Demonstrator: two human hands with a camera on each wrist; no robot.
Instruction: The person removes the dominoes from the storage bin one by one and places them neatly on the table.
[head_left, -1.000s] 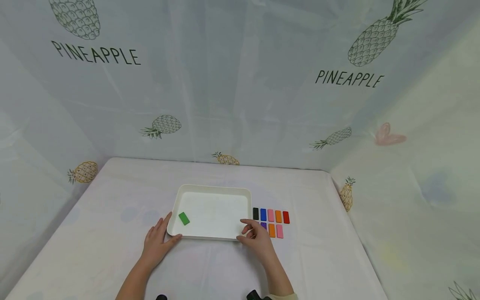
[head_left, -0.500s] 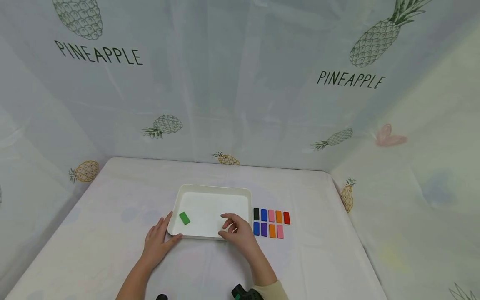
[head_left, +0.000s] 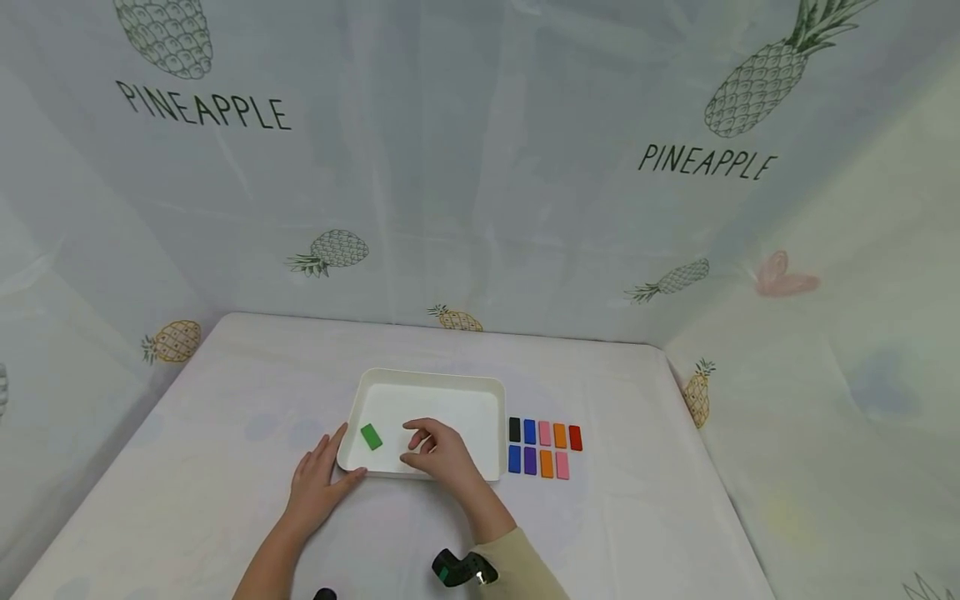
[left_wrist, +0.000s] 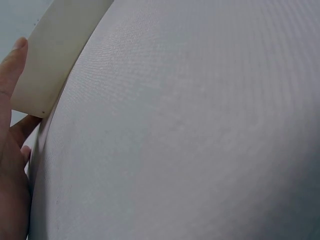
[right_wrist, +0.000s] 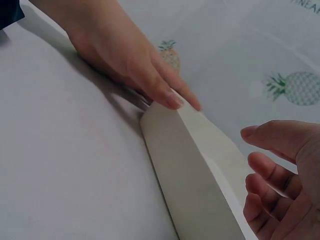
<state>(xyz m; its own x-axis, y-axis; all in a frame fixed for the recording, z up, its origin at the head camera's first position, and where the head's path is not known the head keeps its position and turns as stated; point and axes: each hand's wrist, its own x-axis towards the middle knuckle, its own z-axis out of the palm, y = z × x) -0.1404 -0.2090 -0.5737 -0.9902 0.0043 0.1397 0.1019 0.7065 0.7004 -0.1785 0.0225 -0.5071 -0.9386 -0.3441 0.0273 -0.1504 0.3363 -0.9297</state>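
Observation:
A white tray (head_left: 465, 400) lies on the table with one green rectangular block (head_left: 371, 437) in its left part. My left hand (head_left: 318, 483) rests at the tray's near left corner, thumb on the front rim and straight fingers along the left side. Over the near middle of the tray hovers my right hand (head_left: 442, 454), right of the green block. Its thumb and index finger are apart, and the other fingers are loosely curled. In the right wrist view, nothing shows between the fingers of the right hand (right_wrist: 282, 175).
Right of the tray, several coloured blocks lie in two rows, among them a black block (head_left: 514, 429), a red block (head_left: 575, 437) and a purple block (head_left: 530, 461). A white cloth (head_left: 637, 517) covers the table. Pineapple-printed curtains (head_left: 450, 167) stand behind it.
My right hand has moved left from the tray's right edge to its middle, uncovering the blue and purple blocks in the near row. The left hand and green block stay put.

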